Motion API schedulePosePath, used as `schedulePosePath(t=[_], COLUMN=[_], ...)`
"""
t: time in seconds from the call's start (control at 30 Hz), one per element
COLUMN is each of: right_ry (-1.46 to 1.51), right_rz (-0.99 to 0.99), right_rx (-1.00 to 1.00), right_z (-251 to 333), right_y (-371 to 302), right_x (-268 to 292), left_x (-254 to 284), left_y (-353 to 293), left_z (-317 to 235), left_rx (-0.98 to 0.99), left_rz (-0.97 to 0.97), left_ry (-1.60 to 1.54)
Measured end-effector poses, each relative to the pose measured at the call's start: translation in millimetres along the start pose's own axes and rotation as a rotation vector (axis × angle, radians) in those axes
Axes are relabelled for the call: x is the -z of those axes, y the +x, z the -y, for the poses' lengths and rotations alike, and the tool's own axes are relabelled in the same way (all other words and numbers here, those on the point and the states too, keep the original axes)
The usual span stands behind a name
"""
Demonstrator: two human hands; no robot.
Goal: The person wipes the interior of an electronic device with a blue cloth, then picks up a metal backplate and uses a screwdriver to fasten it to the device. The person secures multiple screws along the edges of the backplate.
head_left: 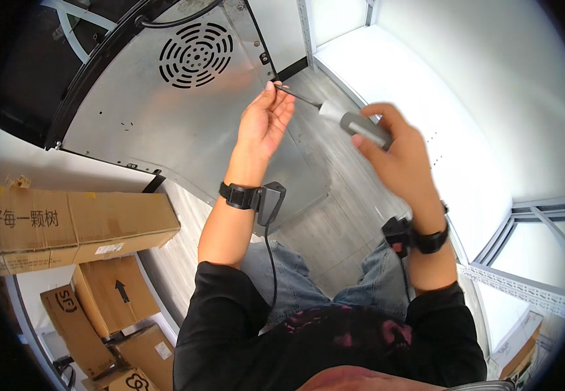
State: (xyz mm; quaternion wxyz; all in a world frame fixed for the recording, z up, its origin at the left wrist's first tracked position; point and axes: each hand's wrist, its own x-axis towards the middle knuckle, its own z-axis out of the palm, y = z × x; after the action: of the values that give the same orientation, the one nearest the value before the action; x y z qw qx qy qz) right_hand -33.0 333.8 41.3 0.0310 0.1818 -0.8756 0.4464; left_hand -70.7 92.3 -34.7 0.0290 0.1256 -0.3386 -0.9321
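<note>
The screwdriver (367, 130) is grey and white; its thin rod (302, 97) looks dark grey, but it is blurry. The big metal panel (145, 124) is silver, with black slots (196, 43) in rings. The shirt (230, 296) is black with pink shapes (396, 333), and the jeans (289, 267) are blue. The boxes (126, 221) are brown, one with a black arrow (122, 291).

The right hand (401, 146) is wrapped around the handle of the screwdriver (367, 129), its forearm (433, 268) reaching up from below that handle. The left hand (267, 122) is at the screwdriver's tip, palm turned upward, thumb and forefinger drawn close together, other fingers loosely extended; whether they grip anything is unclear.
</note>
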Motion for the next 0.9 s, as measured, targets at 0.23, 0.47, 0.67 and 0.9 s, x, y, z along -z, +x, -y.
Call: schedulePosePath(t=[0.23, 0.47, 0.67, 0.9], right_ry=[0.138, 0.104, 0.127, 0.131], right_rz=[-0.227, -0.29, -0.24, -0.209], right_rx=[0.164, 0.251, 0.158, 0.157], right_z=[-6.8, -14.8, -29.3, -33.5], right_y=[-25.2, -28.8, -26.8, -22.7], right_x=[-68.2, -73.6, -72.2, -76.1], left_x=[-14.5, -21.2, -21.6, -16.4], left_y=[2.2, 5.1, 8.1, 16.3], left_z=[-18.6, -11.2, -0.8, 7.0], left_rx=[-0.138, -0.171, -0.104, -0.089], left_rz=[-0.003, -0.009, -0.123, -0.197], left_ry=[0.089, 0.187, 0.217, 0.16])
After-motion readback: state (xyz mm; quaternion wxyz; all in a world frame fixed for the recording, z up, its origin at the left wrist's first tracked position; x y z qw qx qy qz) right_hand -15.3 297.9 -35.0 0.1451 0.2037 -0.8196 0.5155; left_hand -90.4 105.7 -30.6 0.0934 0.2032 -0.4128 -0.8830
